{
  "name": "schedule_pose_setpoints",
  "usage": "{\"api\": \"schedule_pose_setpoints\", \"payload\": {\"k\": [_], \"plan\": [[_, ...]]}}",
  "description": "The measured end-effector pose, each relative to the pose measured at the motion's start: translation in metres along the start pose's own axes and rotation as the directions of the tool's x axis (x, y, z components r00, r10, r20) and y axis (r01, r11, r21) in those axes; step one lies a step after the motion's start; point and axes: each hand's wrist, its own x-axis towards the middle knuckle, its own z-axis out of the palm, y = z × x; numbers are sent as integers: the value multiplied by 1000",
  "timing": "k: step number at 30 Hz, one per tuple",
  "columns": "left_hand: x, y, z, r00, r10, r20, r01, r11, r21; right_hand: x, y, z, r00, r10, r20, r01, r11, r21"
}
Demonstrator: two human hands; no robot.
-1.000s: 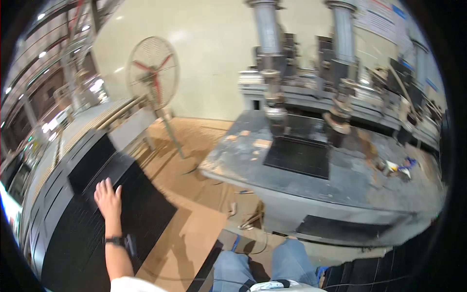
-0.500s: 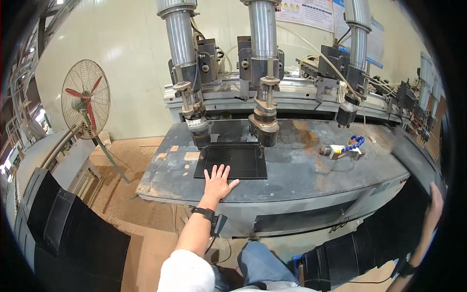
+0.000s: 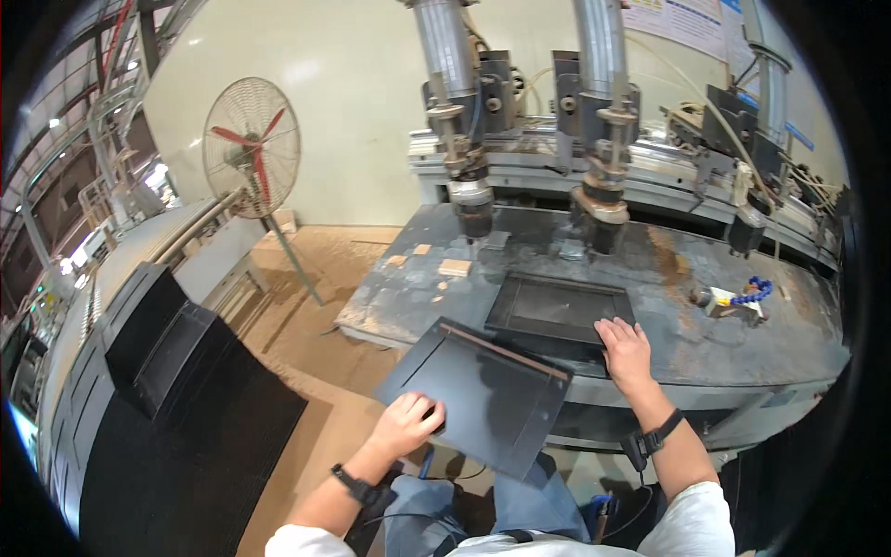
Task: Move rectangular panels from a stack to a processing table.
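Observation:
My left hand (image 3: 405,423) grips the near-left edge of a flat black panel (image 3: 478,395) with a groove near its edges. This panel is tilted in front of the machine table (image 3: 399,311), above my legs. On the table lies a second black panel (image 3: 555,309) with a recessed rectangular middle. My right hand (image 3: 626,351) holds its near right corner, fingers over the top. The underside of that grip is hidden. Behind the panels hang two spindle heads, a left one (image 3: 471,200) and a right one (image 3: 601,200), both apart from them.
Wood scraps (image 3: 455,267) and sawdust lie on the table. A blue coiled hose (image 3: 756,291) and another spindle (image 3: 748,227) are on the right. A tall stack of black panels (image 3: 186,446) stands at left, with a caged fan (image 3: 252,148) behind it.
The left hand has left its flat press on the table and now holds a panel nearer me. The right hand has come in from the far right to a panel on the table. The view shifted left.

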Motion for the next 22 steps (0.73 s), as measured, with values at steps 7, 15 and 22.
{"api": "schedule_pose_setpoints", "payload": {"k": [7,15,22], "plan": [[-59,-23,-180,999,-26,30,10,900,436,65,-16,69,994,-34,108,19,990,143],[-119,-132,-257,818,-542,-191,449,395,802,76,-38,47,980,31,194,-65,983,174],[-191,-203,-243,511,-818,-263,562,86,823,60,54,-89,993,-88,-79,98,985,139]]}}
